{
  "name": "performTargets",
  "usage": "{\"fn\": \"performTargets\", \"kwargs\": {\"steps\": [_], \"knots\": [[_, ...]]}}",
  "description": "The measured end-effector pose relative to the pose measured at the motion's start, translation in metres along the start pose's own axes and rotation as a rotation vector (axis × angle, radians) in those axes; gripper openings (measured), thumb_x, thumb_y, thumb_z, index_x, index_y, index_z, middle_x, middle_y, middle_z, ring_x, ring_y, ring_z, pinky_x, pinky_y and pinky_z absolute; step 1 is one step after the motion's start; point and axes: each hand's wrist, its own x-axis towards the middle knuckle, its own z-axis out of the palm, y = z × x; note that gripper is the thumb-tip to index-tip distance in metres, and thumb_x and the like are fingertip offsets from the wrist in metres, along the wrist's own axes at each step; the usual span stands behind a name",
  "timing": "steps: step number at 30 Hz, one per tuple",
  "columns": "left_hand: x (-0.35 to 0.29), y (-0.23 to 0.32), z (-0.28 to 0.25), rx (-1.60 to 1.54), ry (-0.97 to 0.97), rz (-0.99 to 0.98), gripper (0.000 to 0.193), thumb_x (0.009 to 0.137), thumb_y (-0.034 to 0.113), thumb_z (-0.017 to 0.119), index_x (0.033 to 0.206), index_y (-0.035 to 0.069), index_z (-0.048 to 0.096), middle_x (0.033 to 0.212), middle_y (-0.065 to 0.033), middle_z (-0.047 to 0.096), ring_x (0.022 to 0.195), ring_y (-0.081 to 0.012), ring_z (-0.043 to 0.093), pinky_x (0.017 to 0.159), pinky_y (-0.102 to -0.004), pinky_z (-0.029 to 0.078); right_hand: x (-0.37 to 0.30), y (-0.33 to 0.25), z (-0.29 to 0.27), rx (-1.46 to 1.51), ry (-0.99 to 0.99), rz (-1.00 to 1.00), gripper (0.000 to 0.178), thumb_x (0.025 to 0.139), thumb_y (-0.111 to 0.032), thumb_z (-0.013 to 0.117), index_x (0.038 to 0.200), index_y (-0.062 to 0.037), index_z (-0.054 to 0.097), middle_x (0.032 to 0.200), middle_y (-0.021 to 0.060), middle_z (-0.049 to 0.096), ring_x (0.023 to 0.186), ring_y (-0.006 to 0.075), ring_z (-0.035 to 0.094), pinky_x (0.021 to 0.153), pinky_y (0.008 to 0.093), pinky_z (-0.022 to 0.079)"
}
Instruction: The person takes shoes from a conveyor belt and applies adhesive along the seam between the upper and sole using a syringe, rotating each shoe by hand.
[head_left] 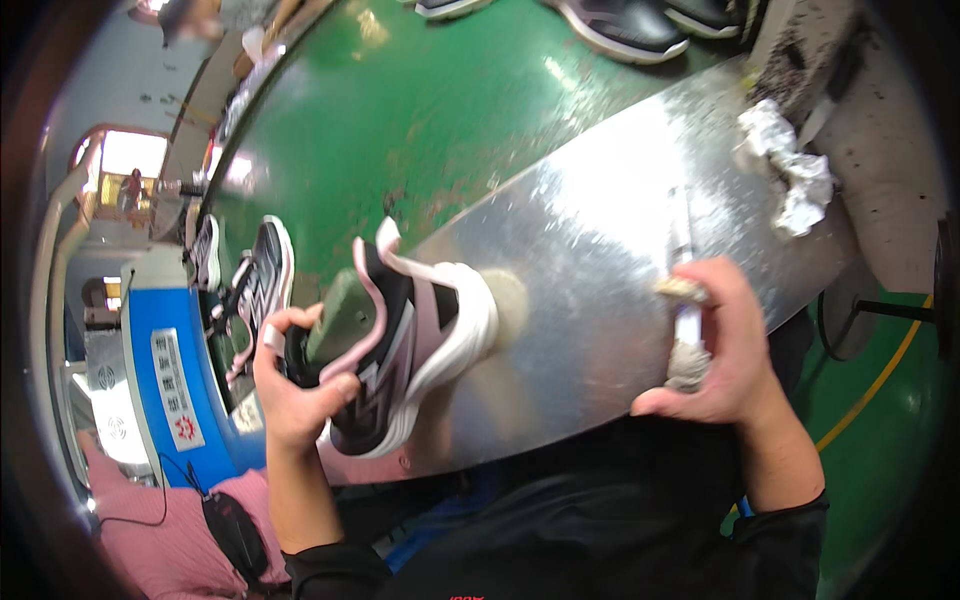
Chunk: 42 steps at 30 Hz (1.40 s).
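My left hand [295, 390] grips a black, grey and pink sneaker [375, 385] with a thick white sole. A dark green shoe last [345, 320] fills the sneaker's opening, and my fingers wrap round the heel end. The shoe is tilted above the left part of a shiny metal tabletop [570, 350]. Over on the right, my right hand [737, 345] is closed round a slim tool with a whitish handle [688, 328], lumpy beige material at both ends of the grip. A thin part seems to extend from it away from me; glare blurs its tip, so its kind is unclear.
Crumpled white paper or cloth [800, 180] lies at the table's far right. More sneakers [262, 275] stand at the left near a blue machine [175, 375]. Dark shoes [625, 30] sit beyond the table. A person in pink [170, 530] is close at my lower left.
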Motion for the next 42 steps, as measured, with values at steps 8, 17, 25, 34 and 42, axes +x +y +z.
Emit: {"fn": "performTargets", "kwargs": {"steps": [8, 17, 25, 34, 42], "knots": [[0.211, 0.042, 0.077, -0.251, 0.159, 0.169, 0.045, 0.070, 0.013, 0.078, 0.101, 0.002, 0.047, 0.085, -0.0055, 0.058, 0.067, -0.0102, 0.056, 0.062, -0.0235, 0.047, 0.013, -0.007, -0.009, -0.118, 0.032, -0.102, 0.073, 0.063, -0.050, 0.076, 0.107, 0.0015, 0.051, 0.089, 0.0139, 0.057, 0.072, 0.0281, 0.055, 0.067, 0.0349, 0.046], [0.237, 0.035, 0.138, 0.309, -0.009, 0.271, 0.035, 0.087, 0.018, 0.060, 0.116, -0.002, 0.056, 0.113, -0.0103, 0.061, 0.100, -0.0166, 0.057, 0.089, -0.0289, 0.043, 0.013, -0.006, -0.005, -0.112, -0.013, -0.063, 0.078, 0.058, -0.049, 0.080, 0.109, 0.0009, 0.050, 0.089, 0.0129, 0.056, 0.073, 0.0294, 0.055, 0.068, 0.0356, 0.046], [0.077, -0.072, 0.041, -0.143, 0.146, 0.185, 0.032, 0.079, 0.017, 0.066, 0.105, 0.001, 0.055, 0.103, -0.0085, 0.059, 0.098, -0.0173, 0.055, 0.089, -0.0311, 0.043, -0.013, 0.010, 0.009, 0.020, 0.032, 0.102, 0.091, 0.054, -0.047, 0.085, 0.116, 0.0031, 0.042, 0.104, 0.0125, 0.046, 0.090, 0.0211, 0.050, 0.079, 0.0326, 0.043], [-0.034, -0.180, -0.121, -0.340, 0.943, -0.139, 0.042, 0.083, 0.007, 0.061, 0.118, 0.004, 0.039, 0.099, -0.0049, 0.051, 0.085, -0.0119, 0.050, 0.073, -0.0250, 0.040, -0.019, 0.013, 0.014, 0.057, -0.014, 0.146, 0.090, 0.057, -0.033, 0.085, 0.124, 0.0011, 0.036, 0.110, 0.0086, 0.043, 0.097, 0.0162, 0.047, 0.082, 0.0289, 0.043], [0.028, -0.191, -0.113, -0.470, 0.559, 0.099, 0.068, 0.071, -0.008, 0.065, 0.132, 0.005, 0.037, 0.115, -0.0072, 0.056, 0.104, -0.0179, 0.055, 0.091, -0.0310, 0.045, -0.018, 0.002, 0.017, -0.116, 0.002, 0.188, 0.084, 0.062, -0.041, 0.073, 0.126, -0.0002, 0.036, 0.113, 0.0103, 0.045, 0.100, 0.0214, 0.047, 0.089, 0.0322, 0.039]]}}
